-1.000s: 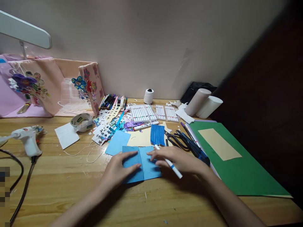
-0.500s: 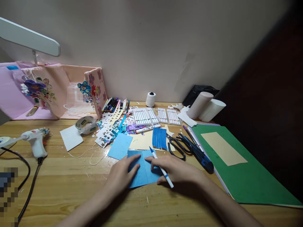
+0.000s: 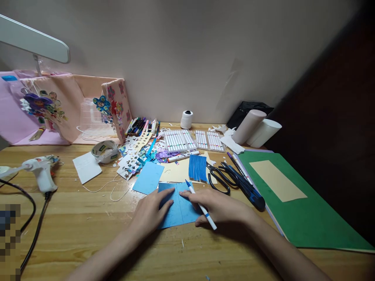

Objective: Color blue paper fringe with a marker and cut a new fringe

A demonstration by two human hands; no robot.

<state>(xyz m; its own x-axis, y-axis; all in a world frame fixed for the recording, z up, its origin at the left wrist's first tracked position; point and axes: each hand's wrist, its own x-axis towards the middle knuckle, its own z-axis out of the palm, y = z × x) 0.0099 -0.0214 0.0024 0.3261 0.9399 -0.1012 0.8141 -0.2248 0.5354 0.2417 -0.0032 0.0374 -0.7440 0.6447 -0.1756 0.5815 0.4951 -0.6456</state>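
Blue creased rectangular paper (image 3: 177,215) lying flat on the pale wooden table (image 3: 73,230), between both hands.
Left hand (image 3: 150,207) splayed on its left half, holding nothing, apparently to keep it flat; right hand (image 3: 216,205) grips a slim, blue-banded white plastic marker (image 3: 208,217), blue point tipped away, perhaps so those fingers can steady the right half too.

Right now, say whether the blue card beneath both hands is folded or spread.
Spread: the blue card lies open, with its crease visible down the middle.
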